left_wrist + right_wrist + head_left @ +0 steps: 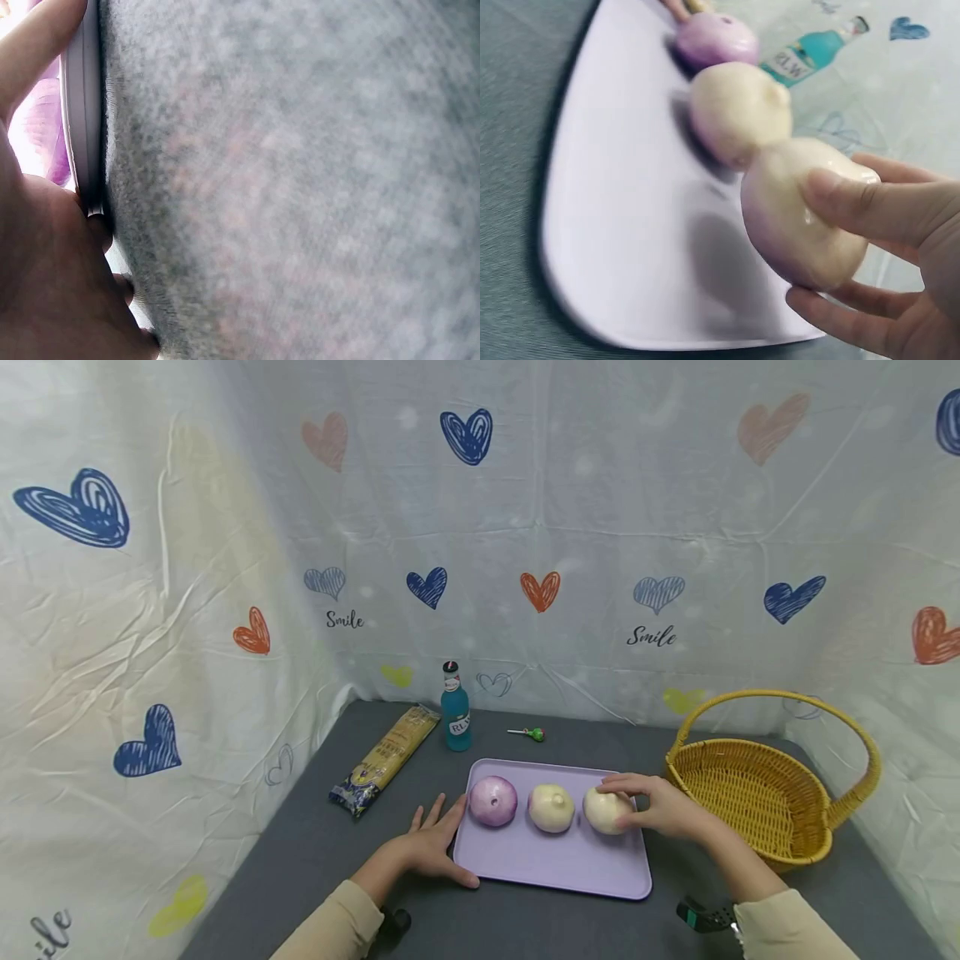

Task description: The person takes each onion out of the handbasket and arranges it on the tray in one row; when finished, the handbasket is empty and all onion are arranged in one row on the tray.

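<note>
My right hand [660,806] grips a pale, purple-tinged onion [802,217] over the right end of the lilac tray [551,868]. In the right wrist view, thumb and fingers wrap its sides and its shadow falls apart from it on the tray. A second pale onion [551,808] with a small knob sits mid-tray, and a purple onion [492,801] sits at the left end. My left hand [431,847] rests at the tray's left edge with fingers spread, the thumb by the near left corner. In the left wrist view it lies along the tray's side.
A yellow wicker basket [750,852] with a tall handle stands right of the tray. Behind the tray are a blue bottle [456,718] and a green-headed lollipop [534,734]. A long pack of noodles [386,760] lies at the back left of the grey table [517,927].
</note>
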A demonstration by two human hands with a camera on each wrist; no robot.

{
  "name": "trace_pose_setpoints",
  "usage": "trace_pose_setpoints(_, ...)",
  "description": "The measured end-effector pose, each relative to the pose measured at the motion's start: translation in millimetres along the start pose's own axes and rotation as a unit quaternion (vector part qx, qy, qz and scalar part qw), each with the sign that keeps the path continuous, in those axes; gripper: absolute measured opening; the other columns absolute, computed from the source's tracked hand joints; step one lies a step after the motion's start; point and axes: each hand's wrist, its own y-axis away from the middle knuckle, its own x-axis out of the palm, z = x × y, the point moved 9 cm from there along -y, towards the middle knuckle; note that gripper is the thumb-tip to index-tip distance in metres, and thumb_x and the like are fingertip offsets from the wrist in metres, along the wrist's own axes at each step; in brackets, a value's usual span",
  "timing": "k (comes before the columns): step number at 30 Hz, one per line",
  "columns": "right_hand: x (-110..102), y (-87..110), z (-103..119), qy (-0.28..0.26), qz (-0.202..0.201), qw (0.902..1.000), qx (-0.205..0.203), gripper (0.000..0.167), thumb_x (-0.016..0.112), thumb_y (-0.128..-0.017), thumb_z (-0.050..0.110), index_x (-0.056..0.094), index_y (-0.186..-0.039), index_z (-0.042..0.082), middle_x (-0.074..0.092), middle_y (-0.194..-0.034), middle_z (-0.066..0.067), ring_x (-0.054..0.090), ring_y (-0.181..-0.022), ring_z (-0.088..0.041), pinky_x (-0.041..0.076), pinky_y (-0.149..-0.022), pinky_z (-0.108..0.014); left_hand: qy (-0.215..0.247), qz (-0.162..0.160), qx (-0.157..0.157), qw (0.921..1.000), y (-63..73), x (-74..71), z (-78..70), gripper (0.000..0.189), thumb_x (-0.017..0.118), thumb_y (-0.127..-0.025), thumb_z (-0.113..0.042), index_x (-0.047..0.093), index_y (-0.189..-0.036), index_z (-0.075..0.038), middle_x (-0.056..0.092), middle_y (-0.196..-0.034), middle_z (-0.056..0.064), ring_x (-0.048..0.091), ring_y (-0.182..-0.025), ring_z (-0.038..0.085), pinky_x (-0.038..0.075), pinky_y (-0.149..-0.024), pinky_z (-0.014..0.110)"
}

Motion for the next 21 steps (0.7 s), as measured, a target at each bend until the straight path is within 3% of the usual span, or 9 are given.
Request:
trace_pose_setpoints(4, 11.7, 0.8, -9.7, 0.031, 0.003, 0.9995, 0.01, 0.051, 0.083, -0.081, 0.03, 0.07, -0.129, 0.017, 0.061, -0.139, -0.017, 0.051, -0.132, -0.047, 0.048, -0.104, -0.047, 0.003, 0.001, -0.002, 1.0, 0.6, 0.7, 0.8, 0.137, 0.078, -0.068, -0.073, 0.0, -0.164, -0.014, 0.007, -0.171, 0.008, -0.012, -0.156, 0.037, -0.01, -0.119, 0.067)
trace_pose_setpoints(9, 20.3, 1.5, -11.3, 0.014, 0.014, 0.9996, 0.019, 0.06, 0.082, -0.084, 0.028, 0.062, -0.138, 0.011, 0.05, -0.146, -0.027, 0.045, -0.134, -0.054, 0.051, -0.093, -0.06, 0.002, 0.0, -0.002, 1.0, 0.8, 0.7, 1.6, 0.136, 0.078, -0.068, -0.074, 0.001, -0.164, -0.015, 0.007, -0.171, 0.007, -0.012, -0.156, 0.037, -0.01, -0.119, 0.067)
trace_pose_setpoints(14, 21.1, 0.1, -6.8, -0.002, 0.02, 0.9996, 0.018, 0.067, 0.084, -0.083, 0.027, 0.057, -0.141, 0.005, 0.048, -0.146, -0.03, 0.048, -0.13, -0.054, 0.055, -0.084, -0.051, 0.001, 0.001, -0.004, 1.0, 1.1, -0.2, 1.9, 0.136, 0.078, -0.068, -0.074, 0.001, -0.164, -0.015, 0.007, -0.171, 0.007, -0.012, -0.156, 0.037, -0.01, -0.119, 0.067)
trace_pose_setpoints(21, 21.9, -3.2, -5.9, 0.011, 0.015, 0.9997, 0.015, 0.068, 0.085, -0.082, 0.027, 0.058, -0.14, 0.004, 0.05, -0.144, -0.027, 0.051, -0.129, -0.05, 0.054, -0.084, -0.037, 0.001, 0.004, -0.001, 1.0, 0.2, -0.8, 1.5, 0.135, 0.077, -0.069, -0.074, 0.0, -0.164, -0.016, 0.007, -0.171, 0.007, -0.012, -0.156, 0.037, -0.01, -0.119, 0.067)
